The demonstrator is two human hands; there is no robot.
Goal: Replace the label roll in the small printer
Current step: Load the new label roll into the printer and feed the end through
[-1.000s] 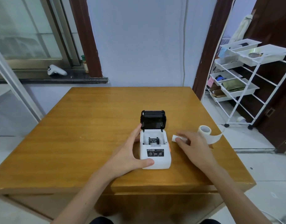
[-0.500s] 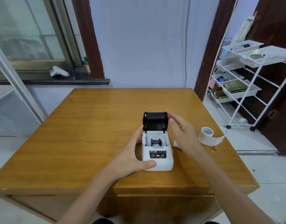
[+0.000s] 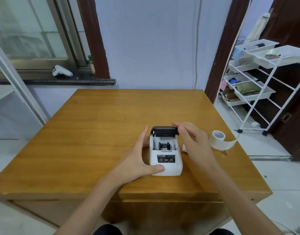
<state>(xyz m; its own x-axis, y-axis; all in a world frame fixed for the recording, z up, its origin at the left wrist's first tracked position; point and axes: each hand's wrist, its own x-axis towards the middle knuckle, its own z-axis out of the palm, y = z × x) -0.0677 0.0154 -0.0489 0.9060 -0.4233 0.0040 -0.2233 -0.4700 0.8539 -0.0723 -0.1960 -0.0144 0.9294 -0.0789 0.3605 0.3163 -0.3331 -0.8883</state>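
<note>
A small white printer (image 3: 166,165) sits near the front of the wooden table (image 3: 103,126). Its black lid (image 3: 164,130) is hinged at the back and tipped partway down over the open bay, where a black spindle (image 3: 164,145) shows. My left hand (image 3: 135,160) grips the printer's left side, thumb across the front corner. My right hand (image 3: 195,143) pinches the lid's right end. A white label roll (image 3: 217,139) with a loose tail lies to the right, apart from my hand. A small white roll (image 3: 184,148) peeks out behind my right wrist.
The label roll lies close to the table's right edge. A white wire cart (image 3: 258,85) with trays stands on the floor at the right by a doorway. A white controller (image 3: 61,71) rests on the window sill at the back left.
My right hand left the small white roll beside the printer and moved up to the lid's right end. The lid has tipped forward and down. My left hand stayed on the printer.
</note>
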